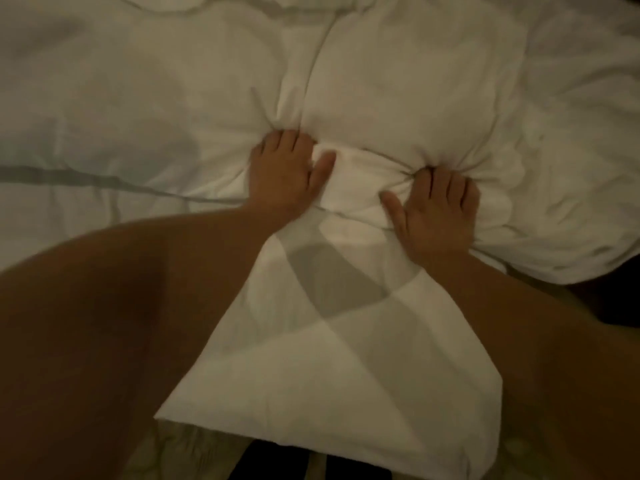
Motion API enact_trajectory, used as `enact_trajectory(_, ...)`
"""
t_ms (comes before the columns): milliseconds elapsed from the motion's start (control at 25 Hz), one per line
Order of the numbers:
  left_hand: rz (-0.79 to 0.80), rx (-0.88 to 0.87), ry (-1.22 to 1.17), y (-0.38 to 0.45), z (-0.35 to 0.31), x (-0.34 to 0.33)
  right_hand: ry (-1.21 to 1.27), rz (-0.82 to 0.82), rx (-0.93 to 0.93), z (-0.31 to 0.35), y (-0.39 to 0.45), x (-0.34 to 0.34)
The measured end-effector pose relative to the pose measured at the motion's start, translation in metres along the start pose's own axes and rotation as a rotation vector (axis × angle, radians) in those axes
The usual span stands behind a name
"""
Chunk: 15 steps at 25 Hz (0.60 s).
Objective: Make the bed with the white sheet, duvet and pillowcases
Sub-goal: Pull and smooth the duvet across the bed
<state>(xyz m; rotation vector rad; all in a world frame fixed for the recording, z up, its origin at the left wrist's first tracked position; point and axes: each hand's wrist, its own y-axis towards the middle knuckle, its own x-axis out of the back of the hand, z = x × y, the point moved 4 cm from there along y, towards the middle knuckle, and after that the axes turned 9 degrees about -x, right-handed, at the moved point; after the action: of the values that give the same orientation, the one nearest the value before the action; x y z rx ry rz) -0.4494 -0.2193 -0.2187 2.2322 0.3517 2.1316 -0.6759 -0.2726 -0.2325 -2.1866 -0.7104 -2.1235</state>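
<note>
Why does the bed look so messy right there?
The white pillow is bunched and creased where both hands, left and right, dig in. The empty pillowcase end lies flat toward the person. Nothing looks torn or spilled.

The pillow (408,91) lies on the bed (104,116); the pillowcase (329,358) trails from its near end, toward the bed's edge.

A single head-worn camera looks steeply down from close above the bed's edge, past both forearms, at white bedding (398,81) filling nearly the whole view.
</note>
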Motion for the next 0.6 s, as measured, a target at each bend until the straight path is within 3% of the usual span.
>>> enact_trajectory(120, 0.139, 0.056, 0.013, 0.018, -0.001, 0.012, 0.030, -0.098, 0.071, -0.003, 0.026, 0.004)
enact_trajectory(200, 0.234, 0.086, 0.019, 0.022, 0.000, 0.020, 0.072, -0.046, 0.107, -0.010, 0.048, 0.015)
enact_trajectory(280, 0.229, 0.129, 0.009, 0.017, -0.005, 0.041, 0.079, -0.012, 0.121, -0.018, 0.059, 0.033)
enact_trajectory(360, 0.240, 0.116, -0.004, 0.002, -0.018, 0.067, 0.078, -0.085, 0.150, -0.030, 0.052, 0.061)
enact_trajectory(480, 0.355, 0.045, 0.011, -0.036, -0.023, 0.098, 0.226, 0.062, 0.250, -0.028, 0.013, 0.086)
enact_trajectory(600, 0.412, 0.054, 0.025, -0.069, -0.016, 0.124, 0.193, -0.031, 0.314, -0.013, -0.020, 0.103)
